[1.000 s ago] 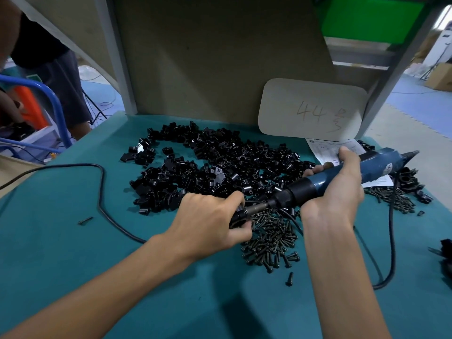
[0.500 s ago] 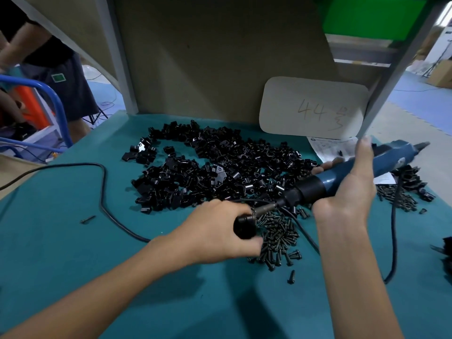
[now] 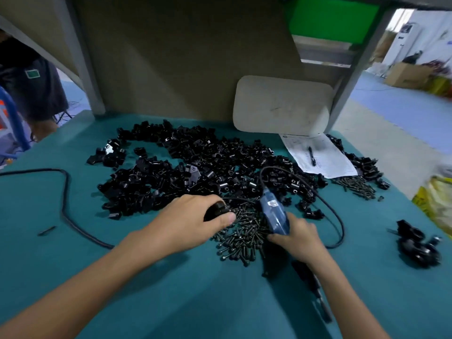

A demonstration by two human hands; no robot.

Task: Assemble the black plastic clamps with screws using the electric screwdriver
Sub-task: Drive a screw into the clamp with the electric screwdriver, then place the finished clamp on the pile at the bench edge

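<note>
left hand (image 3: 195, 222): fingers curled round one black clamp (image 3: 216, 209), thumb on its near side; sits at the left edge of the screw pile
held clamp: small black plastic piece, mostly hidden by the fingers; can't tell if a screw is in it
right hand (image 3: 299, 238): wrapped round the blue body of the electric screwdriver (image 3: 274, 216), just right of the screw pile
screwdriver: tilted, cord end up and away, black nose and bit pointing back toward the person under the right wrist; blurred; bit apart from the held clamp
screwdriver cord (image 3: 327, 209): leaves the top end, loops over the clamp pile and down round the right of the hand
clamp pile (image 3: 195, 167): big loose heap of black clamps on the teal table mat (image 3: 73, 253), behind both hands
screw pile (image 3: 241, 239): loose dark screws on the mat between the two hands
second screw heap (image 3: 354, 187): far right, near the paper sheet
small clamp heap (image 3: 362, 163): right of the paper sheet
finished clamps (image 3: 415, 247): small black cluster on the mat, well right of the right hand, blurred
paper sheet (image 3: 322, 165): flat on the mat, pen (image 3: 311, 155) lying on it
beige board (image 3: 281, 106): leaning on the back panel
yellow bag (image 3: 437, 199): right edge, blurred, contents can't tell
cardboard box (image 3: 406, 74): far background floor, contents not visible
black cable (image 3: 64, 192): on the mat at left
lone screw (image 3: 46, 230): left, beside that cable
</note>
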